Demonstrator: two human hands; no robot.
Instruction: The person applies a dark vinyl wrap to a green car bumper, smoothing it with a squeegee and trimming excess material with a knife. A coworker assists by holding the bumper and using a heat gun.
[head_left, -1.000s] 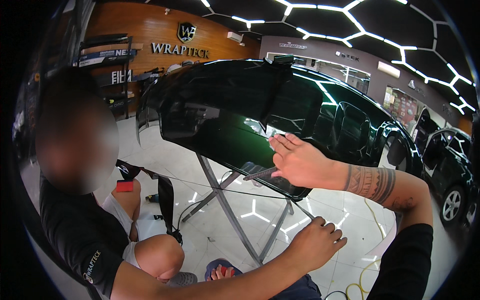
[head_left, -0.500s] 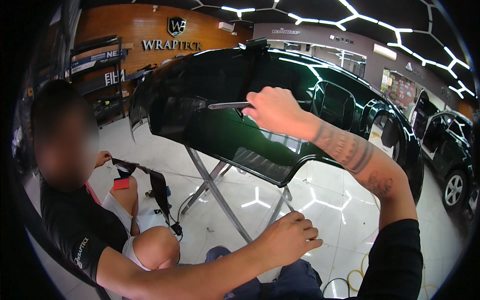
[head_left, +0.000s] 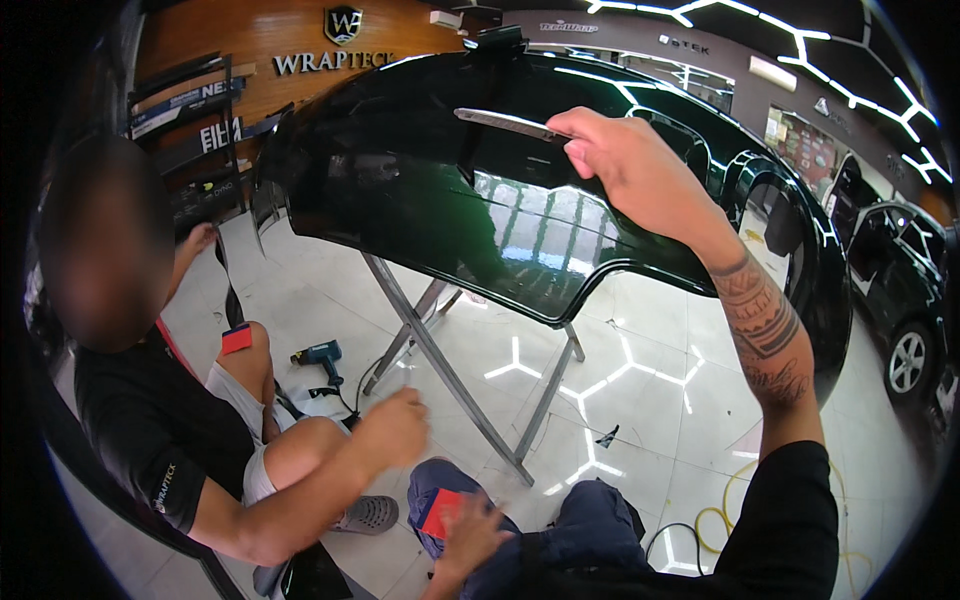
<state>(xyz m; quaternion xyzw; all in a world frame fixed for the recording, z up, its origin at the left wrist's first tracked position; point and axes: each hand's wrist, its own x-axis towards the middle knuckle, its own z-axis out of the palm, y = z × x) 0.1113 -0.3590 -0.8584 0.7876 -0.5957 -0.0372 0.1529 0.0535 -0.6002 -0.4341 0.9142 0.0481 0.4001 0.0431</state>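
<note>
My right hand (head_left: 630, 165) is raised, its fingers closed on a slim silver utility knife (head_left: 505, 122). The knife points left, in front of a glossy dark green car bumper (head_left: 390, 215); I cannot tell whether it touches the surface. Low in the picture, my left hand (head_left: 468, 540) is slightly smeared, its fingers spread beside a red squeegee (head_left: 440, 513) that lies on my thigh. Whether the fingertips touch the squeegee is unclear.
A metal trestle (head_left: 430, 350) carries the bumper. At left squats a co-worker (head_left: 150, 420), one hand near a dark strip (head_left: 229, 275). A heat gun (head_left: 320, 358) and yellow hose (head_left: 715, 525) lie on the floor; a dark car (head_left: 905, 290) stands at right.
My right hand and the knife have moved up and to the right. My left hand and the red squeegee have come into sight. The co-worker's near arm has drawn back to the left.
</note>
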